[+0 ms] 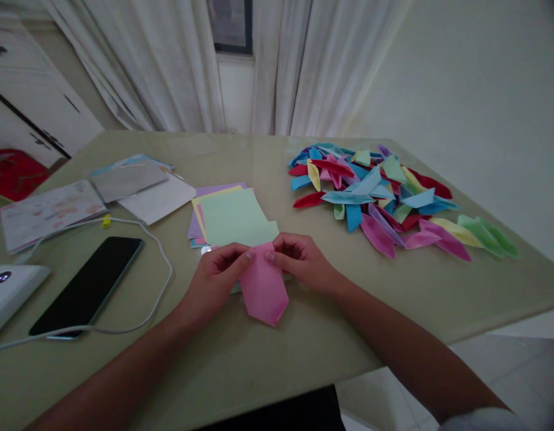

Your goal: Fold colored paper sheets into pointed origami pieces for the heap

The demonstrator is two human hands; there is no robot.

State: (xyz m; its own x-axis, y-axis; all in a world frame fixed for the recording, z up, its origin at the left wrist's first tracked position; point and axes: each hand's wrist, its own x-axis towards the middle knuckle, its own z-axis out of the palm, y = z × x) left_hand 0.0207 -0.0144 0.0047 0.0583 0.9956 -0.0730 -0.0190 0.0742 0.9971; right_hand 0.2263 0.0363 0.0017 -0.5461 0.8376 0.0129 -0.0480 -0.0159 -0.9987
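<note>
A folded piece of pink paper is pinched between my two hands near the middle of the table. My left hand grips its upper left edge between thumb and fingers. At the upper right edge, my right hand pinches it the same way. The paper's lower end tapers to cut-off corners and points towards me. Just beyond my hands lies a stack of coloured paper sheets, with light green on top and yellow, purple and blue edges showing beneath.
A pile of folded coloured papers spreads over the right side. To the left lie a black phone, a white cable, a white device and several cards or packets. Curtains hang behind the table.
</note>
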